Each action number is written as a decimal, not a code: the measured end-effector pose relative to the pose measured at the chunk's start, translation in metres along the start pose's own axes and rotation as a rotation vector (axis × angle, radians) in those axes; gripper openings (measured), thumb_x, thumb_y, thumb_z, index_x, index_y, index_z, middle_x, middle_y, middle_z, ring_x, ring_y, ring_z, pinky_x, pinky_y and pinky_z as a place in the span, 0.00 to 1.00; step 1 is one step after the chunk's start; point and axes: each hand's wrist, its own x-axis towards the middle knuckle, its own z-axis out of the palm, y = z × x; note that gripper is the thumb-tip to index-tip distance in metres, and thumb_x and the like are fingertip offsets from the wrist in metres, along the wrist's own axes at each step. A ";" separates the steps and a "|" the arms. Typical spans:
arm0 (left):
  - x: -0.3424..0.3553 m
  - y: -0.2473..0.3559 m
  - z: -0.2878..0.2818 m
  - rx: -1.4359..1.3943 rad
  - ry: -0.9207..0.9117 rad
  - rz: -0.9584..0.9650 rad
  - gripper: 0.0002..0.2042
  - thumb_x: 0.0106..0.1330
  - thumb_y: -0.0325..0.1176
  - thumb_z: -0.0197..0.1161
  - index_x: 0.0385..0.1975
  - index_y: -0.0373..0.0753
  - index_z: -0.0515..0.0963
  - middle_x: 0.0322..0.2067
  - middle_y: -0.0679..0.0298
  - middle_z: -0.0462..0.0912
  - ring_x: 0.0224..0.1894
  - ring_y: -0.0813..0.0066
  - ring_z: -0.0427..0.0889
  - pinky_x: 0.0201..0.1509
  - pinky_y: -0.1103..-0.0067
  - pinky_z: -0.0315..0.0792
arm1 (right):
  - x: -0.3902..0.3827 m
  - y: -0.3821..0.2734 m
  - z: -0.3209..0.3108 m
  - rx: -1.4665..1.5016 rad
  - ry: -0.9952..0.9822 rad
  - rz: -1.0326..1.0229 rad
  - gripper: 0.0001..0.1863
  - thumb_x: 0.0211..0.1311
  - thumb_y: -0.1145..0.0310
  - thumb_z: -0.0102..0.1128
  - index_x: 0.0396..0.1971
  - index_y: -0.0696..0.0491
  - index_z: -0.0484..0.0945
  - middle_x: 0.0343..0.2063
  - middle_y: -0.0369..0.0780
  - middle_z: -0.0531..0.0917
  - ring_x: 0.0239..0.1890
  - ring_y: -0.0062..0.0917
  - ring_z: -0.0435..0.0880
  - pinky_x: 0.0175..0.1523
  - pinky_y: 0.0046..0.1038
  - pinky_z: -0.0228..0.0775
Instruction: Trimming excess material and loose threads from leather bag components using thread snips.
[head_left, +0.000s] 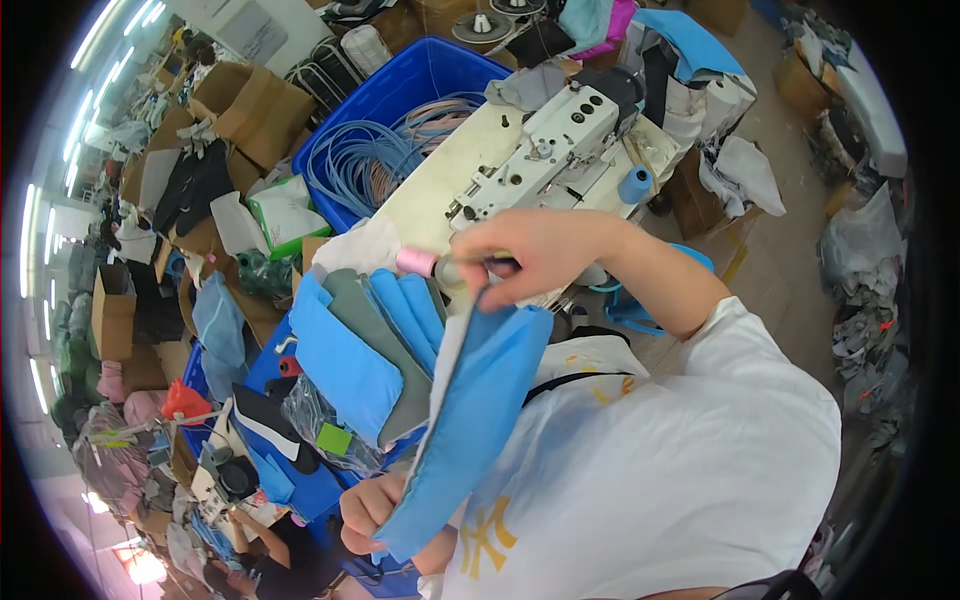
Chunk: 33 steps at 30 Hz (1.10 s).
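A blue fabric piece (470,420) with a pale grey edge stretches between my two hands in front of my white shirt. My right hand (535,250), slightly blurred, is closed on its upper end, and a small dark object (503,266) shows in that hand, its kind unclear. At the lower end, my left hand (375,515) grips the same fabric, its fingers curled around the edge. Beside the held piece lie folded blue fabric pieces (350,350) with grey fabric pieces (372,335) among them. A pink thread spool (415,262) lies near my right hand.
Past my right hand, a white sewing machine (550,145) stands on a pale table (425,195), with a blue thread cone (635,185) beside it. A blue bin (345,100) holds coiled cords. Cardboard boxes (265,115) crowd the left. Another person (285,555) sits at lower left.
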 end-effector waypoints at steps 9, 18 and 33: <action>0.019 0.027 0.024 1.053 0.456 -0.530 0.05 0.48 0.23 0.60 0.18 0.38 0.70 0.20 0.64 0.78 0.25 0.69 0.77 0.58 0.59 0.69 | -0.021 -0.001 -0.022 0.496 0.487 -0.256 0.15 0.58 0.70 0.71 0.30 0.52 0.68 0.27 0.31 0.72 0.29 0.14 0.68 0.38 0.21 0.62; 0.146 -0.041 0.051 1.472 0.520 0.006 0.16 0.67 0.40 0.61 0.42 0.30 0.75 0.42 0.53 0.81 0.50 0.60 0.80 0.69 0.58 0.62 | -0.034 -0.025 0.001 0.643 0.344 -0.261 0.16 0.55 0.78 0.72 0.32 0.53 0.69 0.27 0.30 0.73 0.27 0.12 0.65 0.37 0.19 0.63; 0.157 -0.137 0.029 1.085 0.580 -0.236 0.12 0.75 0.35 0.57 0.45 0.31 0.72 0.44 0.63 0.77 0.45 0.78 0.74 0.53 0.78 0.68 | -0.046 -0.017 0.022 0.324 0.585 -0.306 0.13 0.60 0.66 0.65 0.34 0.55 0.70 0.28 0.35 0.78 0.26 0.24 0.74 0.33 0.28 0.66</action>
